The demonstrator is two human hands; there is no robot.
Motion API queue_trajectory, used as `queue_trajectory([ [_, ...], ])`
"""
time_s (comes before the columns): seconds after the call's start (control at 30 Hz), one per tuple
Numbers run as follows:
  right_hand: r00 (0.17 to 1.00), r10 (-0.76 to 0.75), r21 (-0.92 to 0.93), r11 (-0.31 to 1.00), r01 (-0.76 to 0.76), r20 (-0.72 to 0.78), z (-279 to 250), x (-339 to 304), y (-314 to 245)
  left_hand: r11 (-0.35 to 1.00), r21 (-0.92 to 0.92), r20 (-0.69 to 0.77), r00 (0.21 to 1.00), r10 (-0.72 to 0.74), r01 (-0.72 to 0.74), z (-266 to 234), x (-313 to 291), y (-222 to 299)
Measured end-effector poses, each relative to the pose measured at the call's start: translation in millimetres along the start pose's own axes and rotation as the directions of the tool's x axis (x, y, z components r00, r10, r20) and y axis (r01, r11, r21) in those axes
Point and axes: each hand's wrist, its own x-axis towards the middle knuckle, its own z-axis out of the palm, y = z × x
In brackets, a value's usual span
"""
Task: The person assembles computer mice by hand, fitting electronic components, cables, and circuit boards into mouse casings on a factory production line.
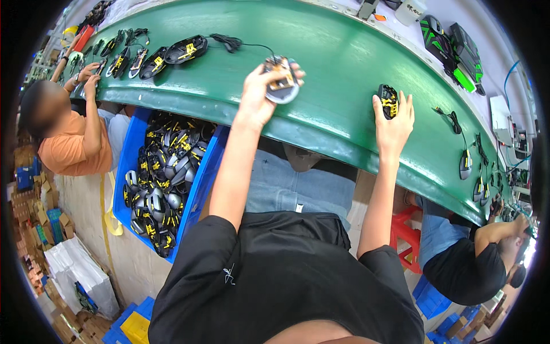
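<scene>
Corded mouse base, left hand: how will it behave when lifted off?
The mouse base looks like rigid moulded plastic, so probably stiff. Its thin cable, curving toward a bundle, will likely flop and trail. The open top exposes inner parts, possibly fragile if knocked.

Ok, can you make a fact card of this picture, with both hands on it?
Left hand: holding a blurry, rounded grey mouse part
Right hand: thumb and fingers either side of a black plastic mouse shell with yellow inner parts
Surface: long green bench
Container: blue plastic bin heaped with black, yellow mouse parts
Neighbours: person in orange, left; person in black, right
</scene>
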Motion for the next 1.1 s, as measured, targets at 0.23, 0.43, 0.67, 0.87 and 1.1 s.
queue_trajectory([
  [0.23,0.753,0.088,0.583,0.576,-0.573,0.652,-36,-16,-57,0.918,0.02,0.024,0.918,-0.397,0.396,39,-74,-41],
  [0.43,0.481,-0.163,0.499,0.45,-0.741,0.862,-22,-20,-42,0.907,0.122,-0.018,0.914,-0.404,0.403,38,-91,-57],
  [0.67,0.543,-0.136,0.538,0.465,-0.703,0.828,-17,-24,-47,0.901,0.213,-0.02,0.924,-0.382,0.377,43,-93,-55],
  [0.87,0.732,0.16,0.583,0.505,-0.637,0.662,-41,-43,-54,0.969,0.186,-0.041,0.987,-0.158,0.163,43,-93,-61],
  [1.1,0.668,0.198,0.604,0.3,-0.738,0.717,-51,-68,-57,0.979,0.132,-0.022,0.988,-0.151,0.152,49,-93,-69],
])
